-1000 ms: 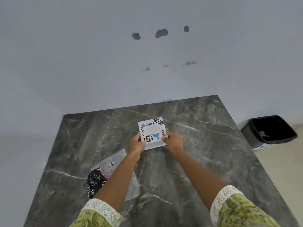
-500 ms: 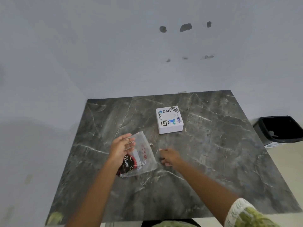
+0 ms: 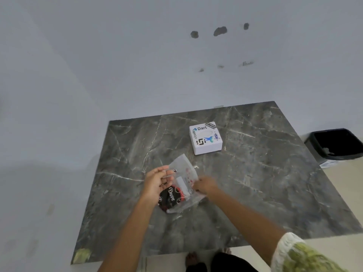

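Pale grey wall (image 3: 98, 55) with a few chipped holes fills the upper part of the view, and below it stands a dark marble table (image 3: 275, 193) with white veins. On the near left-middle of this table the left hand (image 3: 156, 182) holds the left edge of a clear pouch (image 3: 181, 163): its fingers are half curled, with the thin plastic between them, so the pouch mouth is lifted a little off the stone. Inside the pouch lie some stickers, and 1 black sticker (image 3: 170, 196) with white lettering shows at the near end. The right hand (image 3: 206, 186) is at the right edge of the pouch with curled fingers, but it is blurred and I cannot tell if it already pinches the plastic or only touches it. The step in hand looks to me like opening the pouch to reach the stickers. To do it well, I think the left hand should keep the edge firm and low, while the right hand takes only 1 layer of the film and pulls it sideways, slowly, so the stickers do not slide out or bend. Farther back a white box (image 3: 205, 141) covered with stickers rests flat, apart from both hands. At the far right a black bin (image 3: 337, 144) stands on the floor.
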